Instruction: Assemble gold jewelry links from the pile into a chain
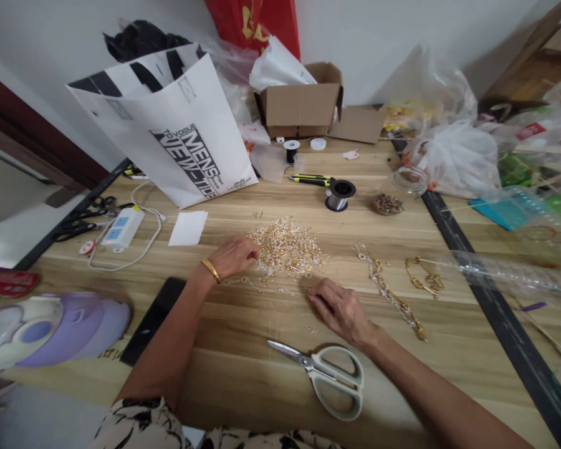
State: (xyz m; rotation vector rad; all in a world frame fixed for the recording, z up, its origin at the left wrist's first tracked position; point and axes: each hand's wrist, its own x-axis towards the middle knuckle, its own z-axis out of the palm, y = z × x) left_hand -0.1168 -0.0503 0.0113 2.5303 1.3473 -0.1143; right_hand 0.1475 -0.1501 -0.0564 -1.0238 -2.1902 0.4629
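Note:
A loose pile of small gold and silver jewellery pieces [287,246] lies mid-table. My left hand [236,255], with a gold bangle on its wrist, is at the pile's left edge, fingers curled together; whatever they grip is hidden. On the lower right side my right hand [339,305] rests on the table, fingers bent and closed, their contents too small to make out. A thin silver chain [262,288] stretches between the hands. Below my right hand are a few tiny silver bits [311,329] and scissors with pale handles [327,377].
Finished-looking chains [393,293] and a gold chain [423,277] lie at right. Behind stand a wire spool [340,195], a utility knife [311,179], a jar of beads [399,190] and a white paper bag [168,125]. A power strip [124,227] and phone [154,318] are left.

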